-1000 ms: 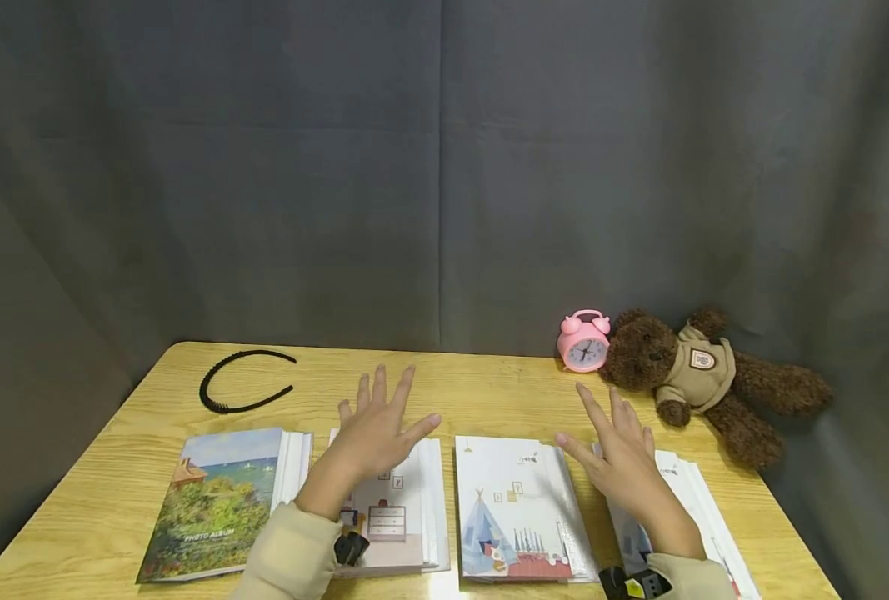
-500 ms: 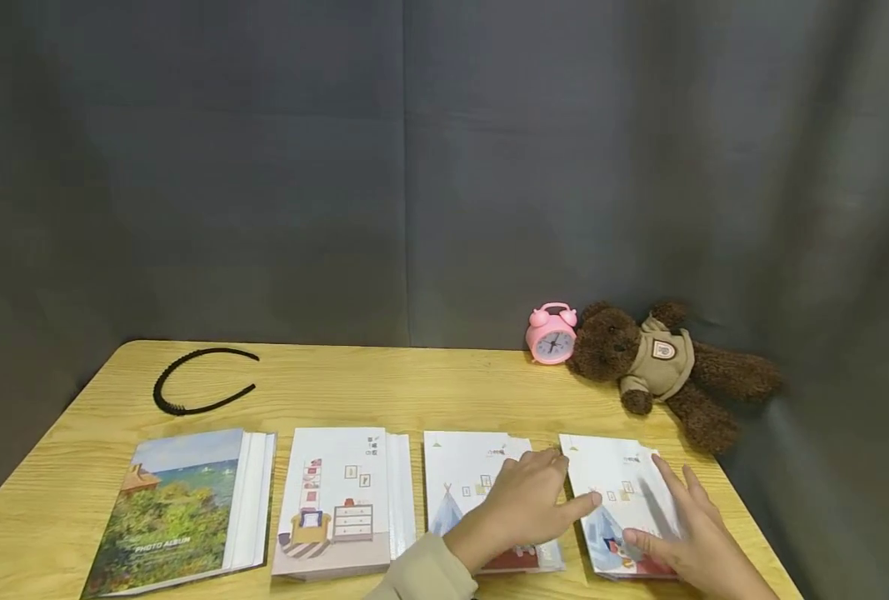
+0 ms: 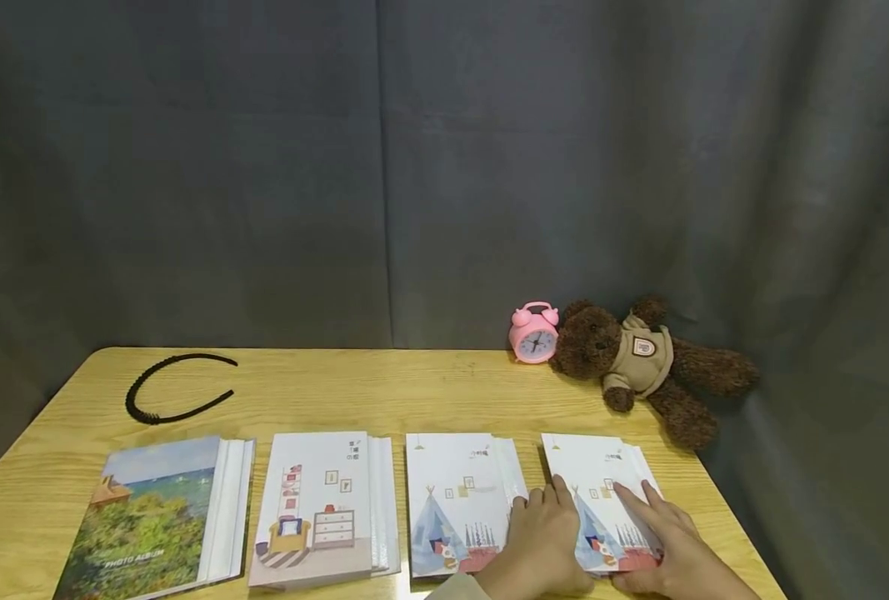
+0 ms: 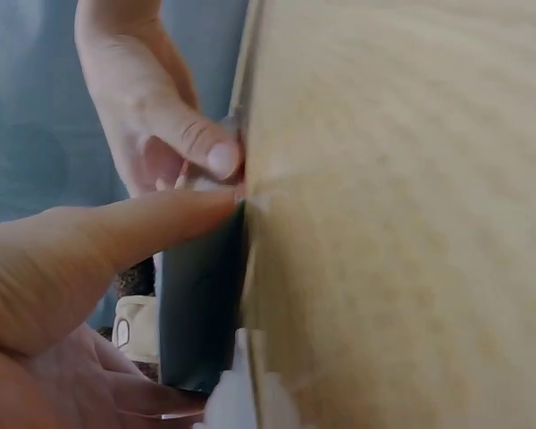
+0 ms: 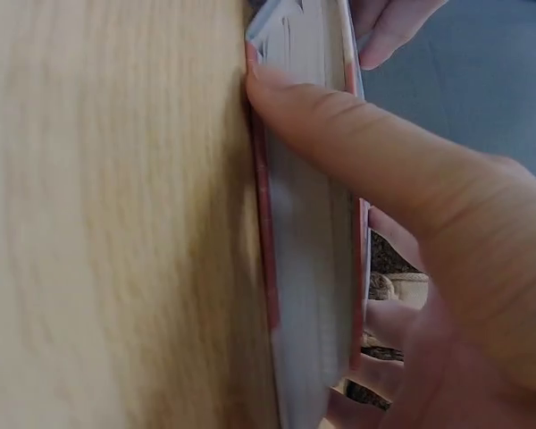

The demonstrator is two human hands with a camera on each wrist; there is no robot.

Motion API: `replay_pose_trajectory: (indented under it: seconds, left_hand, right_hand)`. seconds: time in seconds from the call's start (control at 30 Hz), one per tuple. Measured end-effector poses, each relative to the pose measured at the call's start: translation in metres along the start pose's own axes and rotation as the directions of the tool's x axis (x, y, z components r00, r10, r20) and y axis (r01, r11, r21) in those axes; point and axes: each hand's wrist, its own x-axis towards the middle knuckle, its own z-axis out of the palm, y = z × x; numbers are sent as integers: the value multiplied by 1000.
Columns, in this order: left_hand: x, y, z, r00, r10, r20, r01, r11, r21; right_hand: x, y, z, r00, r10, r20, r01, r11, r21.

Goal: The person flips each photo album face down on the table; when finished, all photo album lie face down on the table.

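At the near right edge of the wooden table, both hands grip the rightmost photo album, a white one with a blue tent on its cover, which lies flat at the end of a row of four. The left hand rests on the album's left side, its fingers laid over the cover while the thumb tucks at the lower edge; the left wrist view shows that thumb meeting the table at the album's corner. The right hand holds the album's right side, fingers spread across the cover and thumb pressed against the page edges, as the right wrist view shows. Just beside it lies a second tent album, then a room-scene album and a landscape album. Farther back sit a pink alarm clock, a brown teddy bear and a black headband.
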Motion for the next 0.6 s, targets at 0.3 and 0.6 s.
replay_pose_trajectory:
  seconds: [0.3,0.6]
  left_hand:
    - [-1,1,5,1000,20,-10,-21,997,-76]
    - [-8,-5,-7,999,-31,-9,26,928,-372]
  right_hand:
    - [1,3,5,996,-66,-60,71,994,82]
    - [7,-7,15,972,-149,-180,146,989,-32]
